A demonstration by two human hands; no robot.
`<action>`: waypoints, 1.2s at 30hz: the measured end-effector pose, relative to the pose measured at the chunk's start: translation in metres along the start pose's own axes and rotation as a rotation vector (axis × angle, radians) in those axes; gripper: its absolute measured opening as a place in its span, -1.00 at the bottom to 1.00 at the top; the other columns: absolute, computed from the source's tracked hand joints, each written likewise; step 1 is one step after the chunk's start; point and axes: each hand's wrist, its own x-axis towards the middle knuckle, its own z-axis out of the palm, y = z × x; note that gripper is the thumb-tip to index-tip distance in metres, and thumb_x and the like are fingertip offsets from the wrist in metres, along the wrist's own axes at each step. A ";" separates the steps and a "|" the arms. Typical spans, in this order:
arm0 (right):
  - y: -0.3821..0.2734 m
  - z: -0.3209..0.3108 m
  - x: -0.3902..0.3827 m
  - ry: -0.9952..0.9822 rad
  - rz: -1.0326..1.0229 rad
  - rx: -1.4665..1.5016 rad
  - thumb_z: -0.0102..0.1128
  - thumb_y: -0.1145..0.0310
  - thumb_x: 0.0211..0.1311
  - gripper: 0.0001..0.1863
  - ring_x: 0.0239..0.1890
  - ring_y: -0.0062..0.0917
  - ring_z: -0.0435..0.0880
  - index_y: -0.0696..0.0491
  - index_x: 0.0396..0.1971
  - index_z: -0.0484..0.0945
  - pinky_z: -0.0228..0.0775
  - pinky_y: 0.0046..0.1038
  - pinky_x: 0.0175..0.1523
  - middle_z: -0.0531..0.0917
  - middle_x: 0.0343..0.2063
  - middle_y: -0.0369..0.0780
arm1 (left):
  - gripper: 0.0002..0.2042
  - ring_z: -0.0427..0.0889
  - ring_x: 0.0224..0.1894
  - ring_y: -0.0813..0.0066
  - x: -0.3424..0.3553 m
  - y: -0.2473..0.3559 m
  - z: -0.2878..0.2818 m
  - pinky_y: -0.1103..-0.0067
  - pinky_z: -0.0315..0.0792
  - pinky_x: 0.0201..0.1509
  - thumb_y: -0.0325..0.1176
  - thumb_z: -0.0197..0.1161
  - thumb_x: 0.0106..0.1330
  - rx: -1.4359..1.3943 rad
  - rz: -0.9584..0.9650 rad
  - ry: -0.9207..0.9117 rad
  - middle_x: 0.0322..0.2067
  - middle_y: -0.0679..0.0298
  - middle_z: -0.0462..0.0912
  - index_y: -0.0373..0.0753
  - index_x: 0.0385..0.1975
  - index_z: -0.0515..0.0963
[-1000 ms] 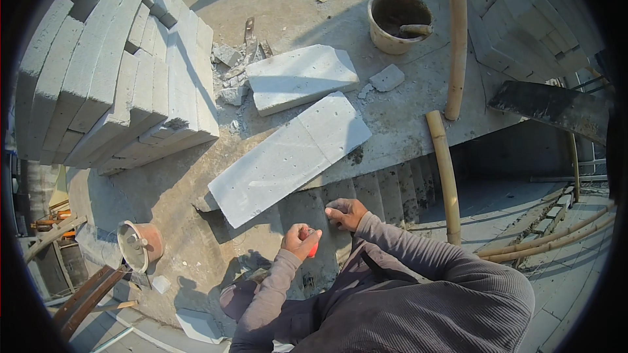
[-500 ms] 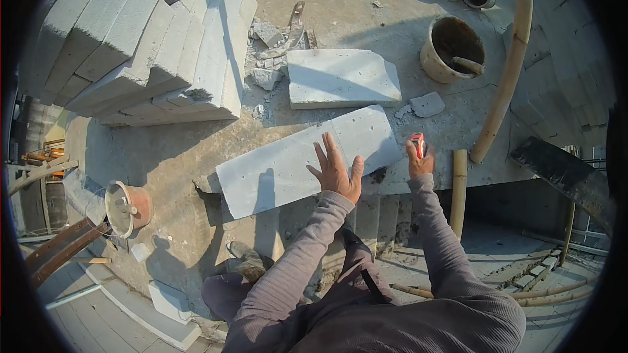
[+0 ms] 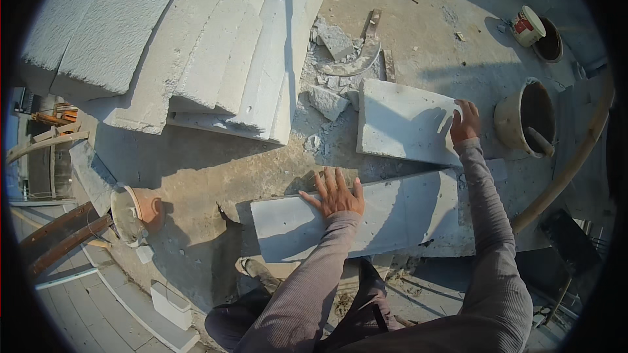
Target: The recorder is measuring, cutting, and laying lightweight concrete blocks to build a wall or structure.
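My left hand point(image 3: 337, 196) is open, fingers spread on the near long white block point(image 3: 405, 206), toward its left end. My right hand point(image 3: 464, 124) reaches farther forward, its fingers curled over the right end of the shorter white block point(image 3: 399, 117) behind the long one; no red tool shows in it. The shorter block lies flat, with shadow across it. The long block has small pits in its top and lies beside a drop at my feet.
A tall stack of blocks point(image 3: 216, 59) fills the upper left, with rubble point(image 3: 327, 101) beside it. A pale bucket point(image 3: 507, 117), smaller pails point(image 3: 526, 26) and a bamboo pole point(image 3: 562, 180) are right. An orange-pink bucket point(image 3: 147, 206) and rusty beams point(image 3: 69, 235) are lower left.
My right hand, which held a red tape measure, has reached forward to the shorter block; the tape no longer shows. My left hand has come onto the long block. The view has shifted leftward.
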 end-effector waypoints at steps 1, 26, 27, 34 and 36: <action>-0.015 0.038 0.051 -0.042 -0.076 0.031 0.06 0.59 0.16 -0.69 0.01 -0.10 0.52 0.10 -0.08 0.54 0.37 -0.22 0.14 0.58 -0.08 -0.06 | -0.38 -0.11 0.51 0.12 0.003 -0.001 -0.003 -0.30 -0.58 0.36 0.15 -0.10 0.37 -0.017 0.013 -0.029 0.41 0.20 0.15 -0.07 0.33 0.33; -0.031 0.089 0.289 -0.952 -0.544 -0.792 0.29 0.36 0.15 -0.60 0.00 -0.29 0.64 -0.06 0.01 0.46 0.50 -0.18 0.03 0.61 -0.09 -0.21 | -0.44 0.09 0.44 0.13 0.009 0.002 -0.006 -0.36 -0.50 0.33 0.09 0.02 0.33 -0.021 0.046 -0.033 0.32 0.24 0.29 -0.04 0.27 0.38; -0.028 0.070 0.278 -0.872 -0.586 -0.766 0.27 0.36 0.17 -0.62 -0.06 -0.24 0.66 -0.06 0.01 0.45 0.50 -0.18 0.00 0.60 -0.10 -0.19 | -0.45 0.11 0.43 0.13 0.008 0.003 -0.003 -0.37 -0.48 0.32 0.08 0.03 0.33 -0.019 0.043 -0.024 0.31 0.25 0.30 -0.04 0.26 0.38; -0.036 -0.116 0.100 -0.348 -0.134 -0.438 0.17 0.34 0.25 -0.73 -0.16 -0.06 0.65 0.03 -0.08 0.41 0.49 -0.10 -0.17 0.56 -0.25 -0.07 | -0.45 0.10 0.44 0.16 0.004 0.004 0.001 -0.35 -0.53 0.35 0.12 0.08 0.30 0.088 0.038 -0.026 0.25 0.23 0.38 -0.03 0.21 0.46; -0.055 -0.153 0.021 -0.171 -0.036 -0.293 0.19 0.33 0.25 -0.69 -0.25 -0.05 0.67 0.06 -0.05 0.39 0.48 -0.16 -0.23 0.60 -0.34 -0.05 | -0.47 0.07 0.45 0.20 0.003 0.004 0.000 -0.34 -0.57 0.35 0.08 0.06 0.34 0.211 0.007 -0.132 0.26 0.26 0.37 -0.05 0.22 0.45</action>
